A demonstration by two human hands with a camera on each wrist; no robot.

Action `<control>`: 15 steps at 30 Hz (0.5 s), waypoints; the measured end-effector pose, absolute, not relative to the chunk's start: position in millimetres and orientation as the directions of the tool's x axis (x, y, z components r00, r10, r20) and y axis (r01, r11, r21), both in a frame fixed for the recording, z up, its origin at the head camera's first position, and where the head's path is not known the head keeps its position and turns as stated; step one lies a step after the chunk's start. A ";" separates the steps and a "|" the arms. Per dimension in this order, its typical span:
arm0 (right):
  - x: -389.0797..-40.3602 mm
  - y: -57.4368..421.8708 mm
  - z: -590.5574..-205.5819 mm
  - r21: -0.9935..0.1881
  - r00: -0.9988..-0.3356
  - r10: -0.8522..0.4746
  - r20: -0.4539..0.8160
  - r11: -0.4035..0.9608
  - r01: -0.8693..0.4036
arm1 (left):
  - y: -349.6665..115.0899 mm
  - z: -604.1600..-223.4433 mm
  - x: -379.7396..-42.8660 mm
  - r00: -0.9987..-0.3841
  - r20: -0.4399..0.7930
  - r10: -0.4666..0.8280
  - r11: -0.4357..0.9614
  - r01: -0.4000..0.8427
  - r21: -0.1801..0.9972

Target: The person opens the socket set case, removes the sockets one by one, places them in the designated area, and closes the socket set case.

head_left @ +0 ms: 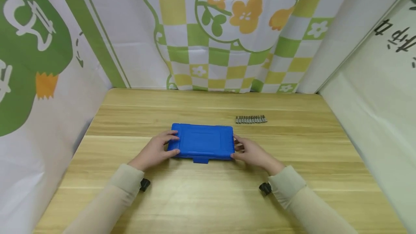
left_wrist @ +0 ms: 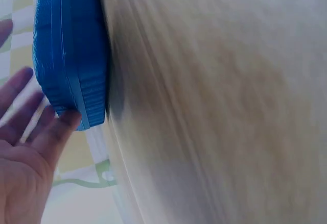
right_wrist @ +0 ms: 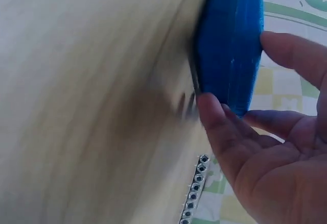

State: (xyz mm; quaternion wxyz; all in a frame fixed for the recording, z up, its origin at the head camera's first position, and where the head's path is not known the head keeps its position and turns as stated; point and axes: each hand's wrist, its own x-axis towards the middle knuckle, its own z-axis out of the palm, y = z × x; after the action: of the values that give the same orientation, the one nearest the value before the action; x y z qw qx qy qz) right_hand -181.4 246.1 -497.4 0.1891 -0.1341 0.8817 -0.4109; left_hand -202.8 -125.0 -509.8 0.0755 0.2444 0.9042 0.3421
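Observation:
A closed blue plastic case (head_left: 206,141) lies lengthwise on the wooden table, its latch tab facing the person. At the case's left end is the left hand (head_left: 159,149), fingers spread and fairly straight over the lid. The left wrist view shows that thumb (left_wrist: 69,119) touching the end of the case. The right hand (head_left: 251,152) grips the opposite end. One fingertip (right_wrist: 208,101) is low by the case's bottom edge, while another digit touches the lid side. Parts of the right fingers are hidden behind the case in the head view.
A row of several small metal sockets (head_left: 251,119) lies behind the case to the right. The wooden table (head_left: 201,198) meets a patterned cloth (head_left: 208,60) at its back edge. Cloth walls stand on both sides. Small black devices (head_left: 265,189) hang below the wrists.

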 end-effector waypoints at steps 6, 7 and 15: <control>-178.9 237.3 -494.7 -0.707 -0.916 -0.378 -0.132 0.684 -0.180 | -111.4 -508.3 -201.7 -0.889 -0.088 0.449 0.709 0.294 0.641; -177.6 234.3 -495.5 -0.682 -0.921 -0.373 -0.114 0.703 -0.200 | -107.9 -508.5 -201.1 -0.890 -0.110 0.441 0.718 0.276 0.639; -170.1 205.7 -501.7 -0.555 -0.936 -0.340 -0.095 0.798 -0.233 | -81.5 -505.3 -196.1 -0.900 -0.160 0.406 0.798 0.263 0.542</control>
State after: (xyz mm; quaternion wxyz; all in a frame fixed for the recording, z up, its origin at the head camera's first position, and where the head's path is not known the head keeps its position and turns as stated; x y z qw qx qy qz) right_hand -170.1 205.7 -501.7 0.0954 -0.1518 0.9434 -0.2790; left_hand -196.1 -81.5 -505.3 0.1355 0.1782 0.9384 0.2633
